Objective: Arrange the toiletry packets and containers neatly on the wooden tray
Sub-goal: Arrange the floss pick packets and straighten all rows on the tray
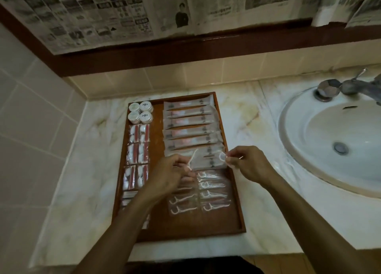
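- Head view: both hands hang over the near half of the brown rectangular wooden tray (237,193), which lies on the pale marble counter (82,191).
- The left hand (171,177) has its fingers curled, pinching one white plastic floss pick in a clear packet (192,160) at its handle end.
- The right hand (247,164) pinches a second clear-wrapped white floss pick (221,156) between thumb and fingertips; a thin tip sticks out just right of the fingers.
- The two held picks are apart, above the tray, with a long packet between and under them.
- Just behind both grips lies a stack of long clear toothbrush packets (189,127), running to the tray's far edge.
- Just below the grips, two columns of clear floss-pick packets (214,193) lie flat on the tray.
- Left of the left-hand grip sits a column of clear cotton-bud packets with red strips (138,152); beyond them, four round white lidded containers (140,112) occupy the far left corner.
- Well right of the right-hand grip are the white oval basin (309,129) and a grey metal tap (348,87).
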